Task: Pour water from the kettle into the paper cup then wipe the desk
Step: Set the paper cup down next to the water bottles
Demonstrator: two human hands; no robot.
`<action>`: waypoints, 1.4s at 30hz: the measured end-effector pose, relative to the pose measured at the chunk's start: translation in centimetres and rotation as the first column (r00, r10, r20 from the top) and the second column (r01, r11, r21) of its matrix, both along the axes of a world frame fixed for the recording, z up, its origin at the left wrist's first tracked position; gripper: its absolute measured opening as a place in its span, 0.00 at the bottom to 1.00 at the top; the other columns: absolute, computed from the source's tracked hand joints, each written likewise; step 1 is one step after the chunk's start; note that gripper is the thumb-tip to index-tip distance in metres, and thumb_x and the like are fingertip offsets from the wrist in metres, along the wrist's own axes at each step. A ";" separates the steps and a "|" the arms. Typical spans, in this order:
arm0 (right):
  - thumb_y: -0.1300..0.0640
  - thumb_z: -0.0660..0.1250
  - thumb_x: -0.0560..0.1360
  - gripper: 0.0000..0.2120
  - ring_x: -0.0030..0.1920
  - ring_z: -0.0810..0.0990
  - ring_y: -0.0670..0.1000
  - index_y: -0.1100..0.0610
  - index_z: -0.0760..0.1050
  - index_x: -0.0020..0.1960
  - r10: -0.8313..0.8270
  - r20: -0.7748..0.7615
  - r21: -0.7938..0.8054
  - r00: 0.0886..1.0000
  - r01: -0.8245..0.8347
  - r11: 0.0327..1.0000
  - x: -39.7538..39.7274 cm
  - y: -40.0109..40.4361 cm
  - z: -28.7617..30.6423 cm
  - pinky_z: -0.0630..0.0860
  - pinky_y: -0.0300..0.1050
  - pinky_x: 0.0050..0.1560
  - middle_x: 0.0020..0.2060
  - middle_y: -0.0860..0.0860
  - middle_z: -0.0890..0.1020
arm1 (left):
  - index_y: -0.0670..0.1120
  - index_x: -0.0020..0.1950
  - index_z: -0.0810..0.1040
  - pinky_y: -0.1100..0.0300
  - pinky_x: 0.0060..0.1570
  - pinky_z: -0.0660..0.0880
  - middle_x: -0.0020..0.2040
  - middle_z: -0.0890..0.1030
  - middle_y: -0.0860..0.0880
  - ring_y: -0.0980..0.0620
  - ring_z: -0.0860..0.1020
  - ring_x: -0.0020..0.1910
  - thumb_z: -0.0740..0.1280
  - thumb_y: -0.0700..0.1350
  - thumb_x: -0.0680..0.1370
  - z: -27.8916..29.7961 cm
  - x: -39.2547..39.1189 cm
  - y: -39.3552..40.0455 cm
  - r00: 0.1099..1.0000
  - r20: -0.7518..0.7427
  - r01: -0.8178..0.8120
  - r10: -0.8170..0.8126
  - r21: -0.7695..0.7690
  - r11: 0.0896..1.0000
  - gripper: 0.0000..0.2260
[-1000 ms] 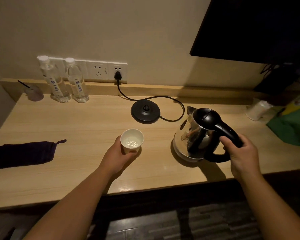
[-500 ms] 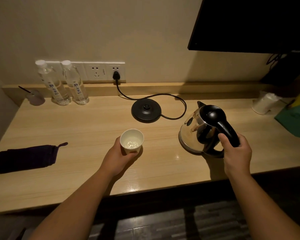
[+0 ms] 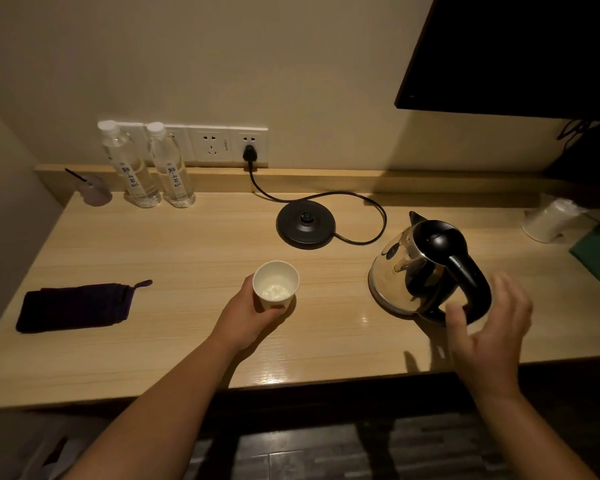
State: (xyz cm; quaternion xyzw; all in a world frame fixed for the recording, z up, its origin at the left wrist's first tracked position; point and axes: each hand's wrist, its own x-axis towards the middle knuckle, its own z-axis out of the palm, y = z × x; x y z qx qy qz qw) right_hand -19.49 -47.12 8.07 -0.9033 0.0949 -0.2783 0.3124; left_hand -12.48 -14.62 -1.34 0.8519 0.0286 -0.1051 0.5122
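A white paper cup with water in it stands on the wooden desk, and my left hand is wrapped around its near side. The steel kettle with a black lid and handle stands upright on the desk to the right, off its base. My right hand hovers just in front of the kettle's handle with fingers spread, holding nothing. A dark purple cloth lies folded at the desk's left.
The black kettle base sits behind the cup, its cord running to a wall socket. Two water bottles and a small cup stand at the back left. A wrapped white cup and green packet lie at the right; a dark screen hangs above.
My right hand set the kettle down on the desk, then let go of the handle and drew back, fingers opening. My left hand and the cup stayed put.
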 end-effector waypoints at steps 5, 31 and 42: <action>0.48 0.64 0.77 0.26 0.68 0.63 0.43 0.54 0.66 0.72 0.497 -0.283 0.092 0.820 -0.492 0.866 2.1 8.2 -2.1 0.66 0.51 0.68 0.68 0.44 0.67 | 0.57 0.73 0.61 0.62 0.53 0.70 0.62 0.73 0.58 0.54 0.72 0.61 0.76 0.50 0.71 0.6 -0.2 0.0 1.000 -0.014 -0.007 0.007 -0.003 1.000 0.35; 0.54 0.72 0.73 0.30 0.58 0.72 0.38 0.34 0.60 0.66 0.687 -0.392 0.583 0.612 -0.413 0.700 11.8 19.8 -6.7 0.68 0.33 0.54 0.56 0.29 0.70 | 0.57 0.71 0.67 0.65 0.54 0.72 0.63 0.75 0.58 0.57 0.72 0.63 0.74 0.45 0.74 3.0 2.3 3.1 0.976 -0.103 -0.212 0.194 -0.201 0.956 0.28; 0.56 0.72 0.73 0.32 0.64 0.71 0.46 0.46 0.61 0.73 0.594 -0.349 0.533 0.725 -0.368 0.762 21.0 27.9 -7.3 0.69 0.40 0.59 0.65 0.45 0.73 | 0.56 0.73 0.68 0.55 0.65 0.72 0.65 0.77 0.58 0.61 0.73 0.64 0.71 0.41 0.75 2.3 13.5 11.6 0.998 -0.022 -0.063 0.061 -0.181 0.981 0.28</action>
